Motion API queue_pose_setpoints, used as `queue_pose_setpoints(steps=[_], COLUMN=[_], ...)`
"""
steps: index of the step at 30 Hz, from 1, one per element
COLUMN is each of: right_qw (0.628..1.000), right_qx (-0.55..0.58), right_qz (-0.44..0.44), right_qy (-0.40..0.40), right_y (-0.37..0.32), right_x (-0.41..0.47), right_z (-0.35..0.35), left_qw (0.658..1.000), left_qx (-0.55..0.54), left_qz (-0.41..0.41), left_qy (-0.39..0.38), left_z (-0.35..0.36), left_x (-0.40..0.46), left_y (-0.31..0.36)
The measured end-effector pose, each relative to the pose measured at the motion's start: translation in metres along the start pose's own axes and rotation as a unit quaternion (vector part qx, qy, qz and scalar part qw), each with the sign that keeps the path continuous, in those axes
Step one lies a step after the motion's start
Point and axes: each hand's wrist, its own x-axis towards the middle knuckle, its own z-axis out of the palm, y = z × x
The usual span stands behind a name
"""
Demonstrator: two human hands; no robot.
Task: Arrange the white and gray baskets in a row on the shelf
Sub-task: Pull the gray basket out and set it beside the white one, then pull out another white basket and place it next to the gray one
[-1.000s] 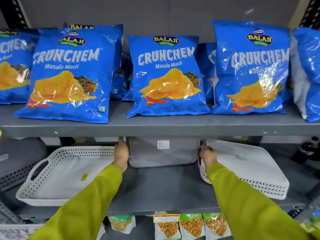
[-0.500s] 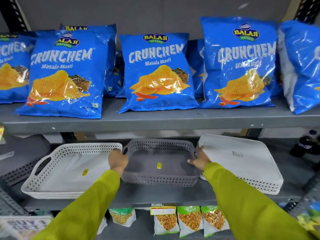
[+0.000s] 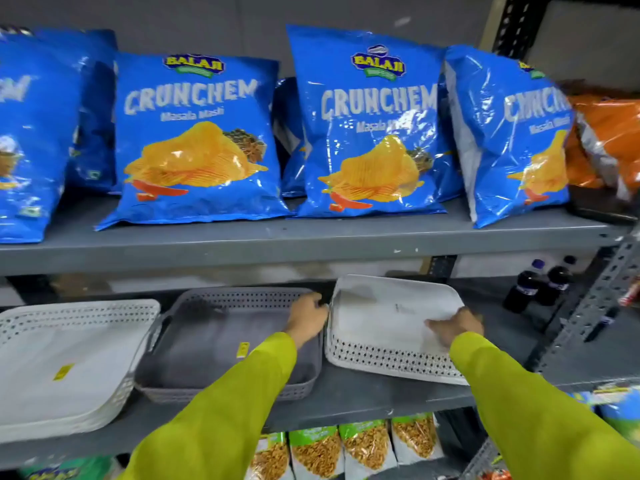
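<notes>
Three perforated baskets stand on the lower grey shelf (image 3: 363, 398). A white basket (image 3: 65, 362) lies flat at the left, open side up. Next to it, the gray basket (image 3: 214, 341) lies flat in the middle with a yellow sticker inside. At the right, a second white basket (image 3: 384, 320) lies tilted with its bottom facing up. My left hand (image 3: 307, 317) curls around this basket's left edge, between it and the gray one. My right hand (image 3: 455, 327) lies on its upturned bottom near the right side.
Blue chip bags (image 3: 197, 140) fill the upper shelf (image 3: 311, 240) just overhead, with orange bags (image 3: 609, 140) at the far right. Two dark bottles (image 3: 540, 285) stand behind the right white basket. A slotted metal post (image 3: 595, 306) borders the right. Snack packets (image 3: 346, 448) hang below.
Both hands let go of the gray basket, which now lies flat in the middle. They moved right onto the overturned white basket. My view shifted to the right.
</notes>
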Motion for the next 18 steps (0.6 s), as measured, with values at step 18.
queue_pose_setpoints(steps=[18], right_qw=[0.961], right_qx=[0.261], right_qz=[-0.076], right_qy=[-0.054], right_y=[0.042], right_x=[0.050], right_z=[-0.044], left_qw=[0.998], left_qx=[-0.024], left_qz=[-0.051], left_qy=[0.039], left_z=[0.055], left_x=[0.036], left_y=[0.025])
